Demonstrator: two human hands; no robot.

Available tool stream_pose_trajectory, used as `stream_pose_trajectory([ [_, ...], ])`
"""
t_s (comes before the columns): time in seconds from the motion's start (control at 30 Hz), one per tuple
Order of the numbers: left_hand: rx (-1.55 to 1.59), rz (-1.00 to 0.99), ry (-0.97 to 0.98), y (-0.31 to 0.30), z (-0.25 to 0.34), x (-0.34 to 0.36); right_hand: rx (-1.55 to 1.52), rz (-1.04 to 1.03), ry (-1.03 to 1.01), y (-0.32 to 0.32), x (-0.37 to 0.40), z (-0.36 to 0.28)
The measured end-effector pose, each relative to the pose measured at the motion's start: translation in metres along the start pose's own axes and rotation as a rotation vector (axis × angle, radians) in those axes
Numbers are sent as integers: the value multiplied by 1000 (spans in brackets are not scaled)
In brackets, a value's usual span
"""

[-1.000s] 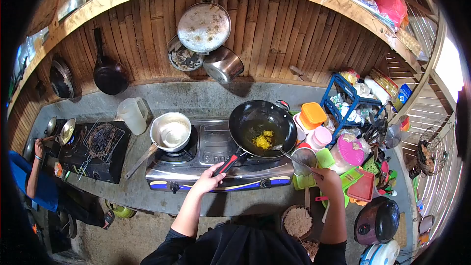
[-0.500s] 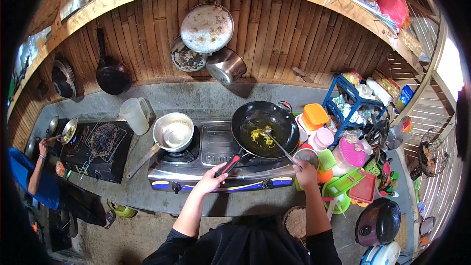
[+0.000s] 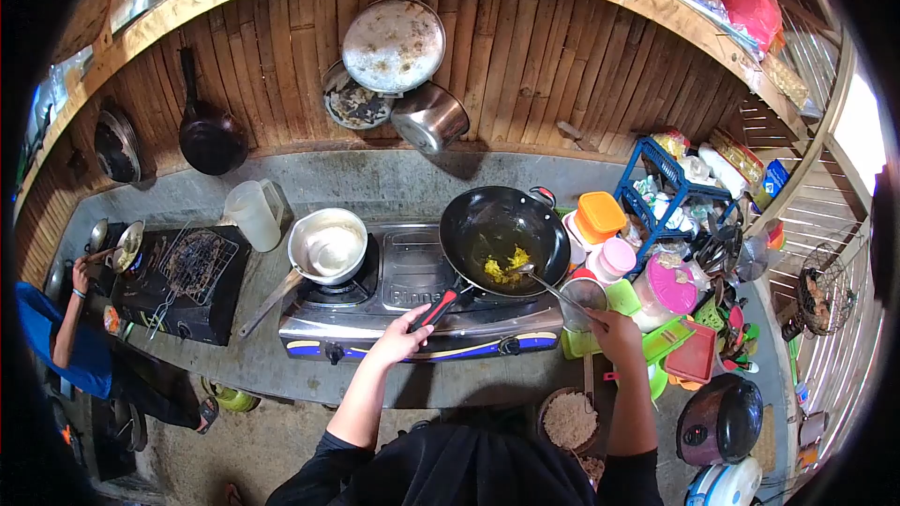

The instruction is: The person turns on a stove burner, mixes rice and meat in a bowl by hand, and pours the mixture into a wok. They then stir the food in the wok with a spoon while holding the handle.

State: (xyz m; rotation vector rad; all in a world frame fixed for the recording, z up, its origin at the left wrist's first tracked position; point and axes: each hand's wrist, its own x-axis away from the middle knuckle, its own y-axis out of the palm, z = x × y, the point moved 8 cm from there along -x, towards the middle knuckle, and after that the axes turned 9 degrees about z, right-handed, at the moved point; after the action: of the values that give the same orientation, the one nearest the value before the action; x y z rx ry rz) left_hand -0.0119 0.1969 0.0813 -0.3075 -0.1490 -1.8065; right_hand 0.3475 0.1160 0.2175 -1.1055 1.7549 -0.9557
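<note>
A black wok [image 3: 473, 234] sits on the right burner of a two-burner gas stove [image 3: 408, 267]. My left hand [image 3: 398, 337] is closed around its red and black handle [image 3: 436, 311]. Clumps of yellow food [image 3: 506, 265], looking like scrambled egg, lie in oil in the lower part of the wok. My right hand [image 3: 617, 333] grips a long-handled metal cooking spoon [image 3: 558, 294], whose tip touches the clumps' right side. On the left burner stands a light metal saucepan [image 3: 328, 245], its handle pointing down and left.
At the left, another person [image 3: 70, 342] in blue holds a small pan [image 3: 129, 245] over a second stove [image 3: 178, 286]. A plastic jug [image 3: 253, 215] stands between the stoves. Right of the wok are colourful containers [image 3: 614, 258], a blue rack [image 3: 670, 183] and a rice cooker [image 3: 720, 420].
The yellow food has moved toward the wok's near side and gathered into clumps. My right hand has shifted right with the spoon. My left hand keeps its hold on the handle.
</note>
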Motion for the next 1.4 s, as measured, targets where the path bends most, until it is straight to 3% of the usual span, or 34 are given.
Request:
stream_pose_trajectory([
  [0.23,-31,13,16,-1,-3,-3,-8,43,2,-25,11,3],
  [0.3,-24,9,18,-1,-5,-4,17,7,73,-15,10,9],
  [0.6,7,-2,-29,2,3,4,-105,140,24,61,-15,23],
  [0.9,2,1,3,2,3,1,-95,190,54,69,-24,15],
  [1.2,-3,-2,5,0,2,1,25,50,-9,4,-3,13],
  [1.4,-10,4,-13,0,2,2,37,-35,60,-25,8,12],
])
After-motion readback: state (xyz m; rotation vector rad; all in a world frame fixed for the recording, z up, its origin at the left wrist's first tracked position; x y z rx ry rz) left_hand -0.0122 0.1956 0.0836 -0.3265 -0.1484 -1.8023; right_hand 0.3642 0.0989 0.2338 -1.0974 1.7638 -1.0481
